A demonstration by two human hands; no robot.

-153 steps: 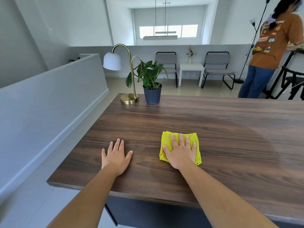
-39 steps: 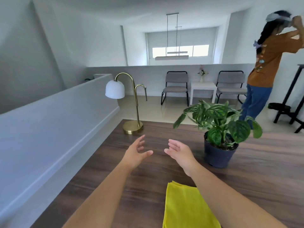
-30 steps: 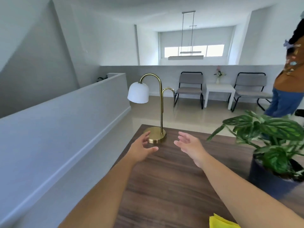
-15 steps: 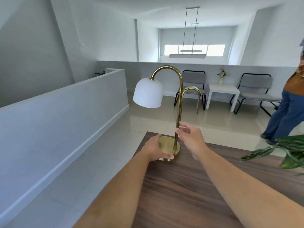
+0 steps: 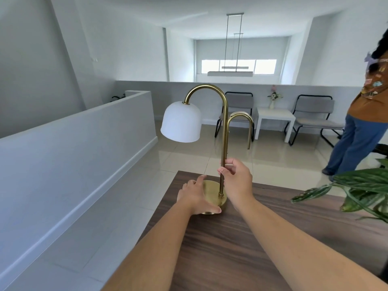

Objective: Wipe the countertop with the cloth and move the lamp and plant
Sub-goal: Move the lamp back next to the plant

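A brass lamp [image 5: 224, 131] with a white dome shade stands on the far left corner of the dark wooden countertop [image 5: 241, 244]. My right hand [image 5: 236, 179] is closed around the lower part of its stem. My left hand [image 5: 196, 196] grips the left rim of its round brass base. Only some green leaves of the plant [image 5: 361, 190] show at the right edge; its pot is out of frame. The yellow cloth is not in view.
A low grey wall [image 5: 84, 156] runs along the left, with tiled floor between it and the counter. Beyond stand two chairs and a small white table [image 5: 275, 120]. A person in an orange shirt and jeans [image 5: 363, 127] stands at the right.
Since 5.1 s ago the plant has been shifted right and the cloth left behind. In the last second both hands reached forward and closed on the lamp's stem and base.
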